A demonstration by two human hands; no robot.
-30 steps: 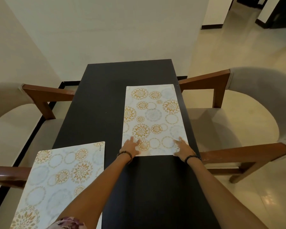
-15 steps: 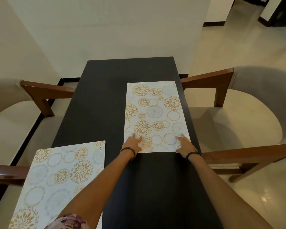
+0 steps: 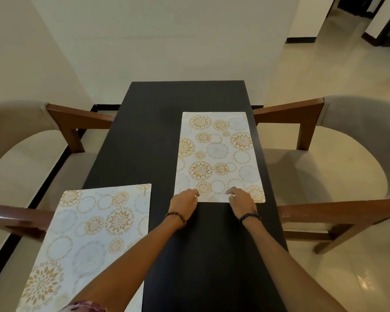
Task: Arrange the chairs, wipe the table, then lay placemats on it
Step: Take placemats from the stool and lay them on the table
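A long black table (image 3: 144, 140) runs away from me. A white placemat (image 3: 218, 154) with gold and grey flower circles lies flat on its right half. My left hand (image 3: 185, 200) is at that mat's near left corner, fingers curled onto the edge. My right hand (image 3: 241, 199) rests on the near edge further right, fingertips on the mat. A second, matching placemat (image 3: 88, 239) lies at the near left, overhanging the table's left side. Two cushioned armchairs face the table: one on the left (image 3: 20, 158), one on the right (image 3: 338, 158).
A cream wall (image 3: 167, 41) stands just beyond the table's far end. Wooden chair arms (image 3: 295, 110) reach up to both long sides of the table. A tiled floor (image 3: 324, 70) opens to the right, toward a doorway at the top right.
Both hands have nudged the right placemat slightly away from me along the table. My right hand has slid inward from the mat's right corner. The left placemat has not moved.
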